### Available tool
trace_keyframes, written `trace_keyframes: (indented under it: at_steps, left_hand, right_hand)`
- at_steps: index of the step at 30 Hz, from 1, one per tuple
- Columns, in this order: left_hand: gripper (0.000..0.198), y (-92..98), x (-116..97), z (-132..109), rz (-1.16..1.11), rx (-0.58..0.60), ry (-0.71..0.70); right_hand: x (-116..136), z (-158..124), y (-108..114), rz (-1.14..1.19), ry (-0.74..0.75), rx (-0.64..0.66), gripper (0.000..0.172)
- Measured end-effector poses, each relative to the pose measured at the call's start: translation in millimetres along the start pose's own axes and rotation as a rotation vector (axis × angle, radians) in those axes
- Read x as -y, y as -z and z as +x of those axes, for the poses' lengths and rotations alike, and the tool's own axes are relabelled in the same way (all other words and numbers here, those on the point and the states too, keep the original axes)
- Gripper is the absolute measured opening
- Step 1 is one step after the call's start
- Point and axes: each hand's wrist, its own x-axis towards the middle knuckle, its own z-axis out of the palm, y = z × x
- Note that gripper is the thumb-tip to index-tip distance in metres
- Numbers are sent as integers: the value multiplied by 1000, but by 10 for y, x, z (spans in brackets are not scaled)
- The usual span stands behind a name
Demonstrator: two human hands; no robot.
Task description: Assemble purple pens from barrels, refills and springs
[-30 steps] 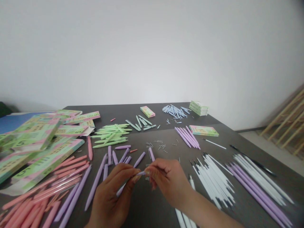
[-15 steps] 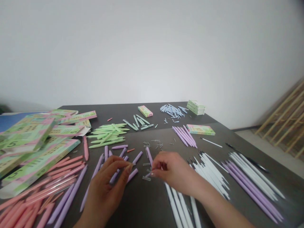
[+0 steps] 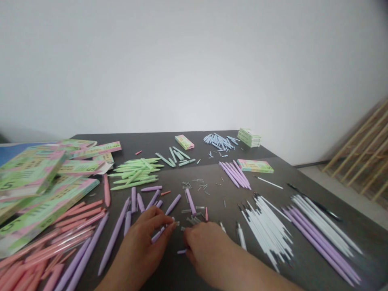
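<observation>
Purple pen barrel (image 3: 158,235), short, matte, pinched in left hand (image 3: 142,246)

The dark table (image 3: 212,171) is carrying sorted parts. Flat boxes (image 3: 45,190) are lying at left, pink pens (image 3: 75,218) at lower left, green pens (image 3: 133,173) left of centre, small metal pieces (image 3: 198,186) at centre, purple pen barrels (image 3: 174,204) at lower centre, and white refills (image 3: 266,222) at lower right.

Soft, even light with faint shadows; wide-angle bending at the edges, the boxes (image 3: 36,178) and near pens (image 3: 60,242) blurred
</observation>
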Motion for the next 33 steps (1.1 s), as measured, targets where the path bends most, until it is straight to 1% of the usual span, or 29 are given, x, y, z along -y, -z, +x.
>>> trace_keyframes:
  at_steps: [4,8,15,18,22,24,25,27,29,31,32,33]
  left_hand:
    - [22,5,18,4,-14,-19,14]
    - [20,-7,45,4,-11,-26,21]
    - [17,-37,109,32,17,-66,16]
    - [17,-29,122,37,10,-70,15]
    - [19,-8,117,39,3,-64,19]
    - [21,4,116,41,-3,-58,35]
    - [22,13,116,44,-6,-56,45]
    - [23,42,114,53,-11,-58,62]
    - [23,91,94,67,-16,-83,72]
    - [24,156,46,84,-31,-137,63]
    - [25,190,15,92,-58,-204,57]
    - [26,222,-14,99,-101,-299,52]
  right_hand:
    - [0,4,-30,15,1,-21,15]
    - [-7,37,-59,13,-16,-66,18]
    - [-10,73,-85,-11,-8,-55,17]
    - [-6,75,-85,-15,-4,-72,16]
    - [22,61,-64,-12,10,-56,17]
    - [5,37,-23,23,-14,-30,19]
    - [-24,21,7,53,-29,-41,19]
    - [-137,-12,85,140,-69,-138,16]
    - [-316,-38,179,250,-134,-297,12]
    - [-532,-52,275,334,-224,-453,17]
    - [-639,-55,319,335,-277,-556,16]
    - [-739,-57,358,321,-320,-645,15]
